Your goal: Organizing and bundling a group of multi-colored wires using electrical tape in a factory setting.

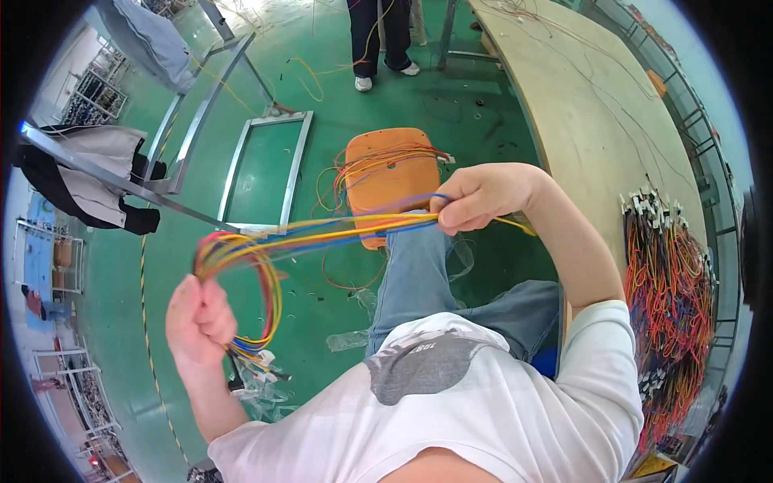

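A bundle of yellow, blue and red wires (pixel 346 227) stretches between my two hands, above my lap. My left hand (pixel 201 319) is closed round its looped end, where the strands bend back and hang in a coil. White and dark connectors (pixel 262 362) dangle below that hand. On the other side my right hand (pixel 477 197) pinches the bundle, and a short yellow end sticks out past the fingers. The looped part is smeared by motion. Beyond the bundle, an orange stool (pixel 390 173) carries more red, yellow and blue wires.
To my right runs a long wooden table (pixel 580 88), with a big heap of wire harnesses (pixel 668 314) at its near part. Metal frames (pixel 270 173) and a hung jacket (pixel 97 173) stand at the left. A person (pixel 378 40) stands at the far side. Wire scraps litter the green floor.
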Demonstrator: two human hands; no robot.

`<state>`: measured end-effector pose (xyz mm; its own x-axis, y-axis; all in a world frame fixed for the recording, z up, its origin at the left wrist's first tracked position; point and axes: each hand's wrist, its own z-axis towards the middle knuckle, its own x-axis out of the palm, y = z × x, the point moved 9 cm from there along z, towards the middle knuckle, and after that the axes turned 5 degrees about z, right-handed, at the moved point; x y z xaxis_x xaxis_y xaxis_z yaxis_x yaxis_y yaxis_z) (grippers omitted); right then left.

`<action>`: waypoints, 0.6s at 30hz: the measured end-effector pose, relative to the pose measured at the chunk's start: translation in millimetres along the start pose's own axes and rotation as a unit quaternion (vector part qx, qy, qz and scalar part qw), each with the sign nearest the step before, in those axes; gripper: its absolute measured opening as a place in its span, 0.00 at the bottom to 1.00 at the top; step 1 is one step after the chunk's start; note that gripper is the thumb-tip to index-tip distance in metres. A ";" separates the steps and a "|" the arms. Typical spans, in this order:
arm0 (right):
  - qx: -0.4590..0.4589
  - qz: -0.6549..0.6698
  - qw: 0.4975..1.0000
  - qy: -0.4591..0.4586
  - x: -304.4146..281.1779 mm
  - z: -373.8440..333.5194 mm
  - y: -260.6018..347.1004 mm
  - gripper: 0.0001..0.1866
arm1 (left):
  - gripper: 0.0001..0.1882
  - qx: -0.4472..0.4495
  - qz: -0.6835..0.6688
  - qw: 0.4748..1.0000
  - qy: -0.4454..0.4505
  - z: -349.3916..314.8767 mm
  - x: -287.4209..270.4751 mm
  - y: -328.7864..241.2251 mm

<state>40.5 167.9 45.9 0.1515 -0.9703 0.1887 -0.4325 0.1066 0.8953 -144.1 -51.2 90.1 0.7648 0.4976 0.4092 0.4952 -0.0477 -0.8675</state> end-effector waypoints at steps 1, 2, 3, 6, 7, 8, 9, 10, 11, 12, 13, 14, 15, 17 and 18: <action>0.013 0.026 0.999 -0.022 -6.3 -2.8 -5.4 0.13 | 0.15 0.016 -0.048 0.999 0.002 0.5 -8.6 -9.0; 0.008 0.084 0.996 -0.008 -8.6 -4.7 -3.4 0.13 | 0.15 0.017 -0.047 0.999 -0.002 0.3 -16.2 -12.3; 0.007 0.060 0.998 -0.032 -13.8 -7.1 -3.5 0.13 | 0.15 0.046 -0.090 0.995 -0.025 -0.9 -27.4 -20.6; 0.018 -0.018 0.995 -0.097 -35.9 -17.2 -16.3 0.13 | 0.12 0.093 -0.164 0.979 -0.077 -11.0 -72.2 -37.7; 0.026 -0.021 0.993 -0.114 -38.8 -20.4 -23.1 0.13 | 0.12 0.097 -0.182 0.974 -0.098 -13.0 -89.6 -34.9; 0.052 -0.056 0.986 -0.146 -43.5 -24.9 -28.0 0.13 | 0.11 0.093 -0.192 0.969 -0.122 -3.5 -106.0 -25.7; 0.069 -0.093 0.979 -0.166 -46.4 -24.1 -29.3 0.12 | 0.11 0.115 -0.163 0.962 -0.185 -3.2 -118.4 -24.8; 0.057 -0.152 0.967 -0.198 -54.0 -22.2 -31.1 0.12 | 0.11 0.132 -0.136 0.952 -0.242 4.7 -129.5 -20.2; 0.041 -0.208 0.950 -0.230 -58.6 -18.2 -28.5 0.12 | 0.12 0.157 -0.111 0.953 -0.234 14.8 -133.2 -18.3; 0.014 -0.385 0.890 -0.245 -54.7 -9.5 -15.9 0.13 | 0.13 0.186 -0.061 0.955 -0.225 23.3 -126.0 -21.4; -0.013 -0.546 0.797 -0.257 -48.3 -1.3 -5.7 0.13 | 0.13 0.204 0.028 0.948 -0.243 22.7 -116.1 -25.3; 0.031 -0.592 0.779 -0.202 -35.7 18.7 -13.6 0.15 | 0.15 0.217 0.113 0.937 -0.251 28.1 -101.6 -26.9; 0.028 -0.581 0.800 -0.146 -9.6 38.6 -2.8 0.15 | 0.15 0.195 0.188 0.934 -0.233 34.5 -78.7 -23.0; -0.104 -0.585 0.804 -0.026 58.4 67.4 32.3 0.14 | 0.15 0.157 0.303 0.926 -0.160 42.9 -30.4 -11.9; -0.113 -0.502 0.856 -0.044 75.2 75.0 56.1 0.14 | 0.15 0.142 0.341 0.922 -0.111 46.9 -9.4 -0.8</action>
<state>-39.1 84.6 80.0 0.2740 -0.6094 -0.7440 0.0599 -0.7613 0.6456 -170.9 -15.2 73.6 0.7394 0.6023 -0.3008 -0.2234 -0.2020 -0.9536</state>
